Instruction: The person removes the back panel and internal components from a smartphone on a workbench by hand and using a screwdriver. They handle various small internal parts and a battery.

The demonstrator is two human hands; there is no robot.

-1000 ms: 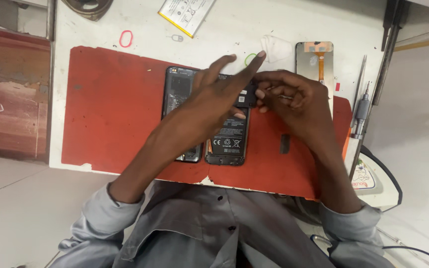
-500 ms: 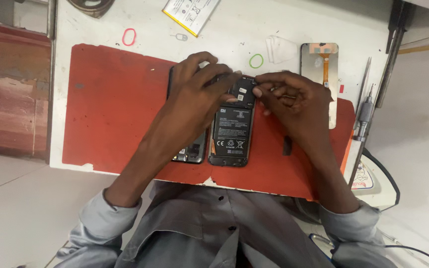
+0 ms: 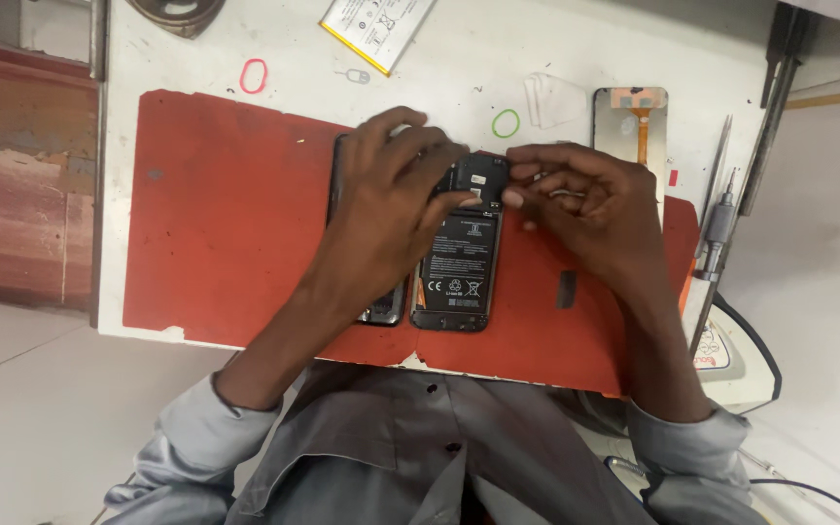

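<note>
An opened black phone lies face down on the red mat, its battery exposed. My left hand rests across the phone's top left, fingers curled onto its upper edge, and covers most of a second black phone part beside it. My right hand is at the phone's top right corner, fingertips pinched together against the upper edge. Whatever small thing the pinch may hold is hidden.
A loose battery lies at the back of the white table. A green rubber band, a red band, a phone screen with flex cable, and screwdrivers sit to the right. A small dark piece lies on the mat.
My left hand's fingers, stretched out over the phone a second ago, have curled down onto its top edge. My right hand has stayed at the top right corner.
</note>
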